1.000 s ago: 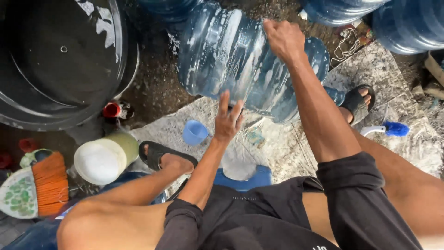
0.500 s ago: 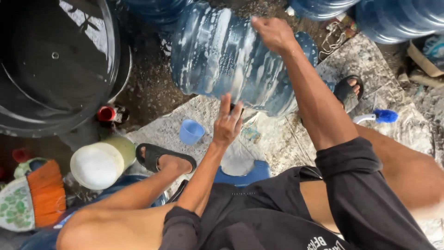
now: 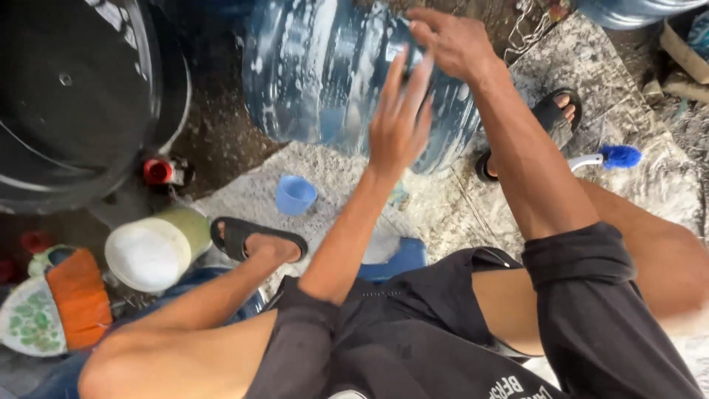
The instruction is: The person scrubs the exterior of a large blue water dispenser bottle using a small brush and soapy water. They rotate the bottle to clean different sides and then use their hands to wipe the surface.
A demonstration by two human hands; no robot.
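A big blue water jug (image 3: 325,81), wet and soapy, lies on its side on the ground in front of me. My right hand (image 3: 450,41) rests on its upper side with the fingers curled against it. My left hand (image 3: 399,118) is raised with fingers spread, open, right at the jug's near side. A small blue cap (image 3: 295,194) sits on the wet concrete below the jug. A blue-bristled brush with a white handle (image 3: 609,157) lies to the right, beside my right foot in a black sandal (image 3: 550,122).
A large black drum (image 3: 74,96) fills the top left. A white-topped container (image 3: 151,251), an orange brush (image 3: 77,299) and a patterned bowl (image 3: 26,321) sit at the left. A red valve (image 3: 159,171) is near the drum. More blue jugs (image 3: 635,9) stand top right.
My left hand has risen from near the ground to the jug's side. The view has moved closer to the jug, and my right hand stays on it.
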